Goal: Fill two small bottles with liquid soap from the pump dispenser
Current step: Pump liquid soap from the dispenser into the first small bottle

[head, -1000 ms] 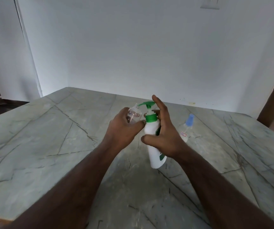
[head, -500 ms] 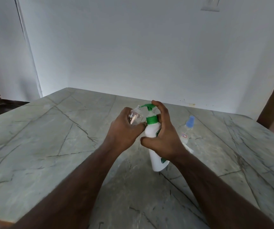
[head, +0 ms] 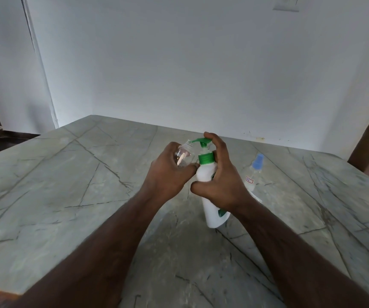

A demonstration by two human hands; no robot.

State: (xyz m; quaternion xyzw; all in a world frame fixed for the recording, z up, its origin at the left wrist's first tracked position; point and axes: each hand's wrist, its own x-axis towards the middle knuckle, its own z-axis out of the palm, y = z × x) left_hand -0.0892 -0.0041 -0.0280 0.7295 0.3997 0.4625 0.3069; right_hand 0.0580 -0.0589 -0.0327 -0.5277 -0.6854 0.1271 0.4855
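The left hand is wrapped around a small clear bottle, tilted so its open mouth sits just under the green spout of the pump dispenser, which stands on the marble table. The right hand clasps the dispenser's white body, forefinger curled on the pump head. 1 of the 2 bottles, blue-capped, waits just beside on the right — it looks partly filled, though that is hard to read. The clear bottle is likely light, thin and easily squeezed, so hold its belly gently; soap makes plastic slippery — brace the dispenser low while pressing
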